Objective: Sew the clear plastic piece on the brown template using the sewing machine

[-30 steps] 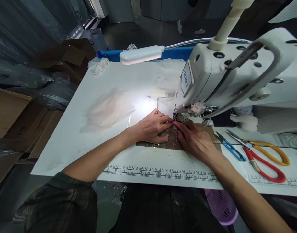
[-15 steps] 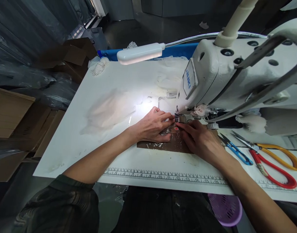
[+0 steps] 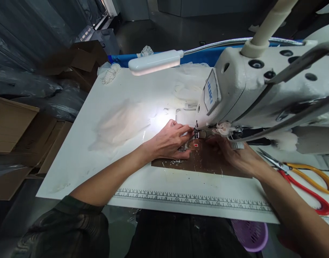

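Note:
My left hand (image 3: 174, 139) rests by the presser foot (image 3: 197, 133) of a white sewing machine (image 3: 234, 86). Its fingertips touch the work beside the foot, and its thumb is spread lower down. Beneath it lies a shiny brown plate (image 3: 180, 163), with a small red arrow mark (image 3: 196, 145) near the foot. My right hand (image 3: 230, 148) is to the right of the needle area, under the machine arm, with its fingers bent together. Shadow and machine parts partly hide those fingers, and what they grip is too dark to make out.
Orange-and-red-handled scissors (image 3: 285, 167) lie at the right. A ruler strip (image 3: 193, 199) runs along the table's front edge. Sheer pale fabric (image 3: 121, 125) lies at the left. A lamp (image 3: 155, 62) hangs over the table, and cardboard boxes (image 3: 16, 129) stand left of it.
My right hand has moved right, away from the presser foot, and now covers the spot where blue thread snips lay. More of the brown plate shows. My left hand has hardly moved.

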Available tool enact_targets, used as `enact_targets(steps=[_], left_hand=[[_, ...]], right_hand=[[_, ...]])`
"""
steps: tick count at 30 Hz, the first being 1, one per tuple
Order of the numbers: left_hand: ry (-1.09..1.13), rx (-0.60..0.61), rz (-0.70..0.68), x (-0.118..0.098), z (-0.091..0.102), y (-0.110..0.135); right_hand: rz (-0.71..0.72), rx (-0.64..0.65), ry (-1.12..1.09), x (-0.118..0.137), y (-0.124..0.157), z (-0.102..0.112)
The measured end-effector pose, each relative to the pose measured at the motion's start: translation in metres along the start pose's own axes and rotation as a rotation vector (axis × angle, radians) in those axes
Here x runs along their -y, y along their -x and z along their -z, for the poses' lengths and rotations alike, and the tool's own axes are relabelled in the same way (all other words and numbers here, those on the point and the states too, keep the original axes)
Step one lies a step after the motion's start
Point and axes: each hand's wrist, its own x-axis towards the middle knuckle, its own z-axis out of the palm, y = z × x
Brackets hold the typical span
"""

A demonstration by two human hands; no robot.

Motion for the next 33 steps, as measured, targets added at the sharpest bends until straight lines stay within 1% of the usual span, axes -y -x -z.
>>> enact_targets(steps=[3,7,9,12,15,18,20,22,24,25,27,30,33], left_hand=[[0.003,0.009,0.008,0.0,0.0,0.0],[0.025,0.008,0.012,0.0,-0.001,0.001],[0.034,-0.002,0.016,0.001,-0.002,0.002],[0.046,-0.021,0.011,0.003,-0.004,0.002],[0.066,-0.052,0.024,0.005,-0.005,0.001],[0.087,-0.069,0.05,0.005,-0.006,0.001],[0.086,-0.078,0.089,0.003,-0.008,0.001],[0.068,-0.086,0.181,0.002,-0.01,0.0],[0.055,-0.059,0.265,0.004,-0.011,-0.002],[0.057,-0.033,0.278,0.008,-0.01,-0.004],[0.078,0.023,0.239,0.018,-0.007,-0.01],[0.144,0.09,0.11,0.039,-0.001,-0.02],[0.215,0.111,0.04,0.054,0.005,-0.029]], right_hand=[[-0.051,-0.014,-0.102,-0.011,-0.005,-0.004],[-0.031,-0.038,-0.158,-0.013,0.002,-0.007],[-0.051,-0.095,-0.144,-0.011,0.009,-0.011],[-0.094,-0.216,-0.079,-0.008,0.021,-0.02],[-0.04,-0.319,-0.011,-0.006,0.027,-0.029],[0.019,-0.36,0.036,-0.003,0.027,-0.033],[0.034,-0.36,0.048,-0.002,0.026,-0.033],[0.044,-0.356,0.06,-0.003,0.025,-0.033],[0.058,-0.355,0.073,-0.004,0.025,-0.033],[0.065,-0.35,0.079,-0.005,0.025,-0.033],[0.068,-0.342,0.09,-0.006,0.025,-0.034],[0.067,-0.346,0.094,-0.006,0.026,-0.035],[0.075,-0.358,0.083,-0.004,0.027,-0.035]])
